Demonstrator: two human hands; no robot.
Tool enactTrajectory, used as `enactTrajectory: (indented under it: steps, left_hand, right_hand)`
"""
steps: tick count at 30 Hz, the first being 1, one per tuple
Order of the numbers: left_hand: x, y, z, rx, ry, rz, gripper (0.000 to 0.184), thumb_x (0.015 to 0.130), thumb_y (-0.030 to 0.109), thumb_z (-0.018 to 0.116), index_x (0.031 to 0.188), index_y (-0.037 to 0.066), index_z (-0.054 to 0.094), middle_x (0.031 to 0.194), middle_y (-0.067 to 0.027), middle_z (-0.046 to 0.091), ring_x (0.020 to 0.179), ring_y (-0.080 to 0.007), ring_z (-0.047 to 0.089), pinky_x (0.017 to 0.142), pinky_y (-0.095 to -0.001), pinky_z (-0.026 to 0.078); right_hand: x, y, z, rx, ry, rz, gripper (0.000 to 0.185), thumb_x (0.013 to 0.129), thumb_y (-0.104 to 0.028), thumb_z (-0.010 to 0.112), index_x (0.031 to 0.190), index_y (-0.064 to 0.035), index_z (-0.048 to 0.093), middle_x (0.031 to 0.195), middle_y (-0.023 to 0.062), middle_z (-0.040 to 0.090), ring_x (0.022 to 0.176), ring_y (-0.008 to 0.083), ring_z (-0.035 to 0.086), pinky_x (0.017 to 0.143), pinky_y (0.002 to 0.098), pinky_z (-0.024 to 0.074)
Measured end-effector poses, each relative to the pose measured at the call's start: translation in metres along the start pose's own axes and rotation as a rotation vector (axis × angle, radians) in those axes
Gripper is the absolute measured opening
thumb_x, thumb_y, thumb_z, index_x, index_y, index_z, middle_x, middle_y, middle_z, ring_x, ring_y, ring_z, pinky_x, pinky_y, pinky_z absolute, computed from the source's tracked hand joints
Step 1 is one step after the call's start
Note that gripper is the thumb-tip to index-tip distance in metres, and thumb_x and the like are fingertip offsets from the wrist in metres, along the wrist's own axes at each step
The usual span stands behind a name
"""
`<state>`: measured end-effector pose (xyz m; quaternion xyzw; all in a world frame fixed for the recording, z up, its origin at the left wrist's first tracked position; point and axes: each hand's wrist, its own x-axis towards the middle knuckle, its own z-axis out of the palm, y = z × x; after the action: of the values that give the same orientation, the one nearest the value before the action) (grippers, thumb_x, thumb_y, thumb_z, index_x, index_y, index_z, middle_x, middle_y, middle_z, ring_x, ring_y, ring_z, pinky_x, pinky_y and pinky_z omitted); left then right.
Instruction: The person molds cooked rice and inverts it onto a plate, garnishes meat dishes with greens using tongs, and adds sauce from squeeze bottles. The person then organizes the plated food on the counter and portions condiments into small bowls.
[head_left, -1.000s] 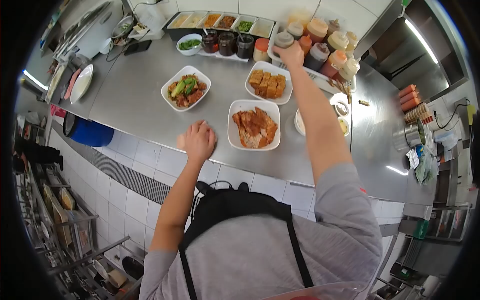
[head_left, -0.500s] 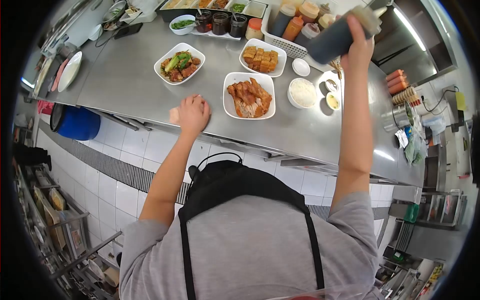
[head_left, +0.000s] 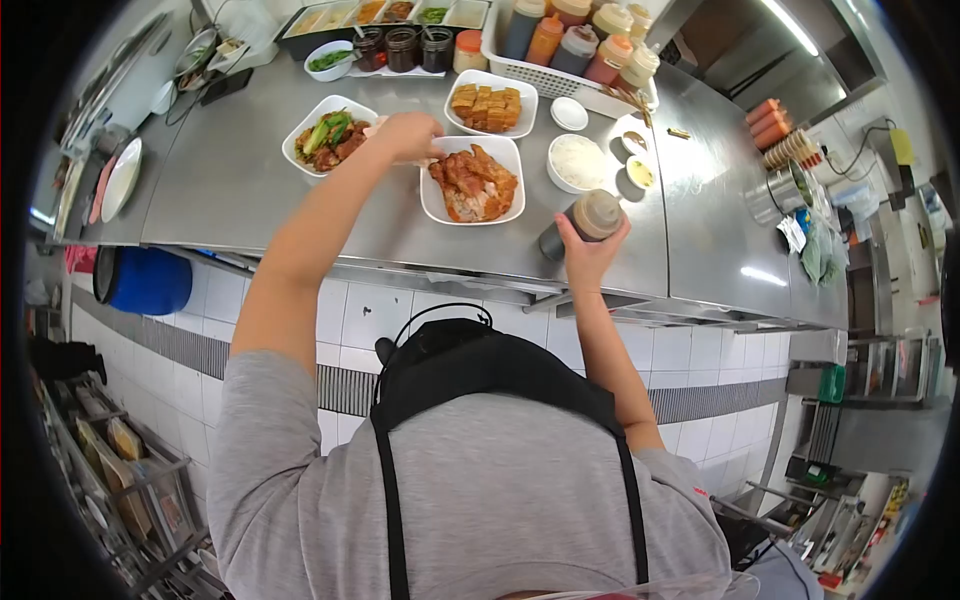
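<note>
My right hand [head_left: 592, 258] is wrapped round a squeeze bottle [head_left: 562, 236] of dark sauce, which stands near the counter's front edge below the bowl of white rice [head_left: 577, 163]. Between the dishes, my left hand [head_left: 405, 137] is closed on a pale pinkish cloth [head_left: 376, 127], mostly hidden by the fingers. To its left is a white bowl of meat and greens [head_left: 334, 138]. On its right sits a white bowl of roast chicken pieces [head_left: 473, 184]. Sliced crispy pork [head_left: 486, 106] fills another white bowl just behind.
A white basket [head_left: 545, 78] of sauce bottles stands at the back. Dark jars [head_left: 402, 50] and a topping tray [head_left: 385, 18] are beside it. Small sauce dishes [head_left: 640, 173] flank the rice. An oval plate [head_left: 122, 178] lies far left.
My right hand has brought the sauce bottle down from above the basket to the counter front. My left hand has moved from the front edge forward between the bowls, with the cloth.
</note>
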<state>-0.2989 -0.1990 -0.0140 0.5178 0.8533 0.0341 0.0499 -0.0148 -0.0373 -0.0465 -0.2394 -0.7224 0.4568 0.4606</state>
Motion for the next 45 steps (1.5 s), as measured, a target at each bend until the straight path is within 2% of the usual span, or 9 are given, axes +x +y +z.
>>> enactTrajectory:
  steps: [8, 13, 15, 19, 21, 25, 31, 38, 45]
  left_hand:
    - [0.008, 0.006, 0.001, 0.055, 0.021, -0.053, 0.031, 0.071, 0.039, 0.064, 0.081, 0.010, 0.066, 0.077, -0.0108, 0.062, 0.079, -0.0290, 0.059, 0.069, -0.0412, 0.046]
    - [0.007, -0.003, 0.007, 0.092, 0.080, -0.025, 0.027, 0.078, 0.035, 0.057, 0.073, 0.008, 0.063, 0.073, -0.0107, 0.060, 0.075, -0.0299, 0.058, 0.066, -0.0425, 0.045]
    - [-0.012, -0.003, -0.004, 0.060, 0.378, -0.086, 0.025, 0.079, 0.034, 0.054, 0.075, 0.012, 0.065, 0.075, -0.0099, 0.063, 0.071, -0.0291, 0.061, 0.062, -0.0414, 0.047]
    - [-0.095, 0.030, 0.000, 0.024, 0.232, -0.344, 0.018, 0.078, 0.028, 0.058, 0.074, 0.014, 0.068, 0.090, -0.0088, 0.063, 0.084, -0.0280, 0.059, 0.073, -0.0400, 0.046]
    - [-0.130, 0.020, 0.064, 0.079, 0.705, -0.281, 0.010, 0.074, 0.025, 0.064, 0.077, 0.018, 0.070, 0.101, -0.0054, 0.062, 0.094, -0.0267, 0.054, 0.085, -0.0417, 0.040]
    - [-0.148, 0.045, 0.053, 0.221, 0.996, -0.377, 0.010, 0.070, 0.021, 0.068, 0.080, 0.017, 0.070, 0.111, -0.0021, 0.057, 0.100, -0.0257, 0.050, 0.086, -0.0418, 0.037]
    - [-0.094, 0.137, 0.041, -0.164, 0.917, 0.198, 0.013, 0.066, 0.015, 0.068, 0.079, 0.015, 0.069, 0.090, 0.0006, 0.063, 0.088, -0.0189, 0.053, 0.073, -0.0334, 0.041]
    - [-0.064, 0.152, 0.063, -0.052, 0.772, 0.330, 0.015, 0.066, 0.012, 0.065, 0.081, 0.013, 0.067, 0.089, 0.0031, 0.064, 0.078, -0.0154, 0.053, 0.070, -0.0321, 0.039]
    - [-0.064, 0.140, 0.077, -0.210, 0.885, 0.401, 0.015, 0.065, 0.008, 0.066, 0.079, 0.013, 0.067, 0.086, 0.0034, 0.063, 0.078, -0.0160, 0.052, 0.075, -0.0334, 0.041]
  right_hand:
    - [-0.006, 0.006, -0.010, 0.067, -0.115, -0.065, 0.100, 0.058, -0.015, 0.081, 0.132, -0.0018, 0.015, 0.129, 0.0166, 0.027, 0.119, 0.0271, 0.034, 0.100, 0.0371, 0.0294]
    - [0.006, 0.039, -0.023, 0.212, -0.424, 0.080, 0.094, 0.059, -0.014, 0.079, 0.132, -0.0023, 0.021, 0.124, 0.0142, 0.039, 0.114, 0.0234, 0.042, 0.095, 0.0356, 0.0351]
    - [0.012, 0.035, -0.021, 0.154, -0.405, 0.050, 0.091, 0.059, -0.015, 0.080, 0.130, -0.0020, 0.024, 0.120, 0.0134, 0.043, 0.110, 0.0225, 0.045, 0.093, 0.0346, 0.0370]
    - [0.012, 0.024, -0.012, 0.134, -0.249, -0.016, 0.081, 0.059, -0.016, 0.081, 0.121, -0.0017, 0.031, 0.110, 0.0122, 0.050, 0.101, 0.0209, 0.051, 0.086, 0.0332, 0.0414]
    - [0.012, 0.019, -0.010, 0.124, -0.201, -0.032, 0.078, 0.059, -0.016, 0.081, 0.119, -0.0017, 0.032, 0.109, 0.0123, 0.050, 0.100, 0.0207, 0.051, 0.085, 0.0332, 0.0419]
    - [0.013, 0.017, -0.008, 0.051, -0.160, -0.061, 0.081, 0.060, -0.010, 0.081, 0.123, -0.0011, 0.030, 0.112, 0.0103, 0.046, 0.100, 0.0185, 0.049, 0.085, 0.0304, 0.0416]
    - [0.013, 0.021, -0.009, 0.220, -0.213, -0.017, 0.077, 0.063, -0.014, 0.078, 0.122, -0.0023, 0.030, 0.115, 0.0106, 0.046, 0.105, 0.0208, 0.048, 0.089, 0.0336, 0.0394]
    - [0.025, 0.043, -0.036, 0.428, -0.596, 0.146, 0.091, 0.067, -0.010, 0.074, 0.137, -0.0031, 0.016, 0.125, 0.0117, 0.042, 0.115, 0.0217, 0.045, 0.096, 0.0340, 0.0368]
    - [0.017, 0.026, -0.023, 0.163, -0.447, -0.044, 0.093, 0.062, -0.015, 0.080, 0.135, -0.0025, 0.023, 0.121, 0.0131, 0.046, 0.110, 0.0199, 0.048, 0.091, 0.0314, 0.0410]
